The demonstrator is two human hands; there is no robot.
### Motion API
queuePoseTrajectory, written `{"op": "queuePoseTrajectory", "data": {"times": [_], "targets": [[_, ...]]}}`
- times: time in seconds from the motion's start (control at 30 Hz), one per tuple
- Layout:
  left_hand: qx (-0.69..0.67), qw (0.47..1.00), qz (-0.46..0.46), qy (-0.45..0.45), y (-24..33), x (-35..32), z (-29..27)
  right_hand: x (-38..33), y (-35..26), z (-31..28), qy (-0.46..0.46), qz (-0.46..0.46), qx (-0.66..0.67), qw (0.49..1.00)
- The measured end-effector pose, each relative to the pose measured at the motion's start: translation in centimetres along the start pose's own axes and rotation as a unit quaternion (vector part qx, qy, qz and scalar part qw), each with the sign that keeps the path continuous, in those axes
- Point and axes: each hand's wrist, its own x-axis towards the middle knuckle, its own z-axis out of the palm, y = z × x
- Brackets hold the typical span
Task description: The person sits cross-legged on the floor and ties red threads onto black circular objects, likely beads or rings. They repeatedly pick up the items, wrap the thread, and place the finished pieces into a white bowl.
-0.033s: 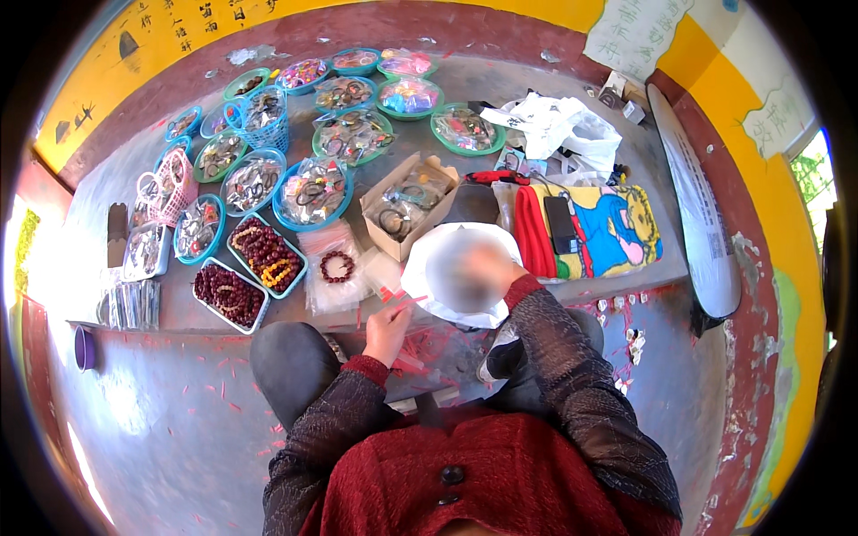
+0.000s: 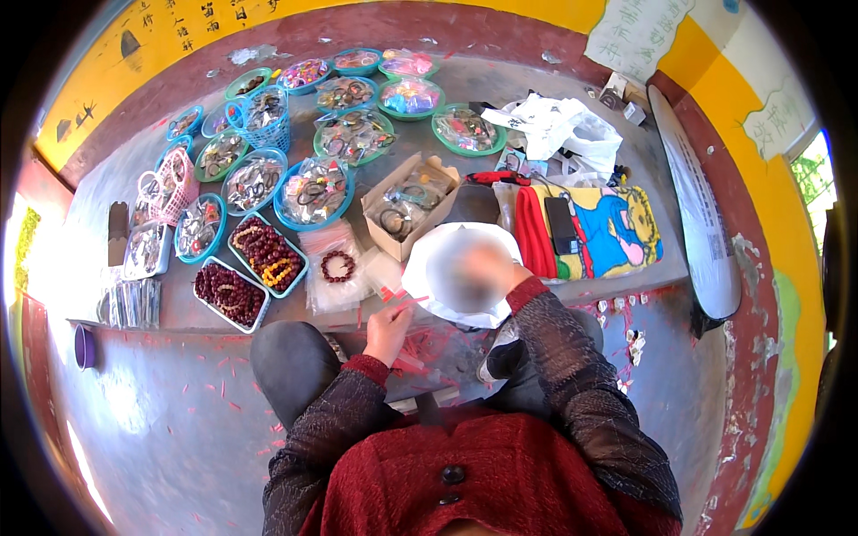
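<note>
Near the ledge's front edge, my left hand (image 2: 387, 331) is closed in a pinch on a thin red strip (image 2: 413, 302). My right hand (image 2: 499, 272) reaches over a white sheet or shallow white container (image 2: 424, 253); I cannot tell which. A blurred patch covers the middle of the white thing and my right fingertips, so what they touch is hidden. Left of the white thing, a dark red bead bracelet (image 2: 337, 266) lies on clear plastic bags (image 2: 320, 297). Behind it stands an open cardboard box (image 2: 386, 239) with bagged items inside.
Trays of dark red beads (image 2: 268, 255) and several blue and green baskets (image 2: 313, 219) of bagged pieces fill the left and back. At right lie a phone (image 2: 561, 225), a colourful folded cloth (image 2: 617, 232) and white plastic bags (image 2: 572, 129). Red scraps (image 2: 413, 353) litter the front.
My right hand and sleeve have shifted very slightly. My left hand stays in place with the red strip.
</note>
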Motion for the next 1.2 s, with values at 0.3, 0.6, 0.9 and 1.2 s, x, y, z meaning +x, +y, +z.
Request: {"op": "queuePoseTrajectory", "data": {"times": [0.3,0.6,0.9,1.2], "targets": [[0.020,0.999,-0.013,-0.046,-0.9,0.0,0.7,-5.3,-8.5,-2.4,0.024,-0.231,0.123,0.965],[0.125,0.990,0.015,-0.062,2.6,-1.0,0.7,-5.1,-9.5,0.0,0.019,-0.268,-0.078,0.960],[0.142,0.984,0.066,-0.090,2.7,-1.3,1.2,-5.8,-10.8,0.6,-0.013,-0.234,-0.166,0.958],[0.158,0.978,0.081,-0.112,2.3,-1.0,1.1,-5.4,-9.4,2.2,0.012,-0.263,-0.201,0.944]]}}
